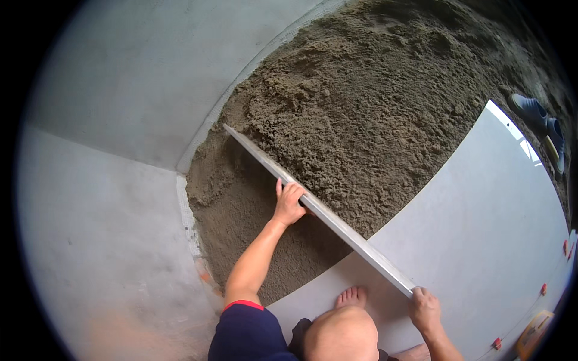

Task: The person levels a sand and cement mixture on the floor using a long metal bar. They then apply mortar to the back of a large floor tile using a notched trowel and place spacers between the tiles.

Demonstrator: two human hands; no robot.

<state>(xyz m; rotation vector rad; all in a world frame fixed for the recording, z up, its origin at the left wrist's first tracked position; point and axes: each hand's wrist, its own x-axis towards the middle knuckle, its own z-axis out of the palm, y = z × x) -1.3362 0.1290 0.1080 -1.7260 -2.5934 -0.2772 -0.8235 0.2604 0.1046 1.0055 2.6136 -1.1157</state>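
A long pale metal straightedge [343, 230] slants across a bed of grey-brown mortar [361, 108], from near the left wall down to the right. My left hand [289, 201] grips it part-way along. My right hand [425, 308] is closed on its near end, over the large pale glossy tile [475, 216]. Mortar below the bar at the left looks smoother than the lumpy bed beyond. My bare foot [352, 296] rests on the tile beside my bent knee [340, 337].
Grey walls [108, 84] meet at a corner on the left, edged by a pale strip [188, 210]. At the right are a pair of shoes [542, 129], small red tile spacers [543, 290] along a tile joint and a yellow object [534, 334].
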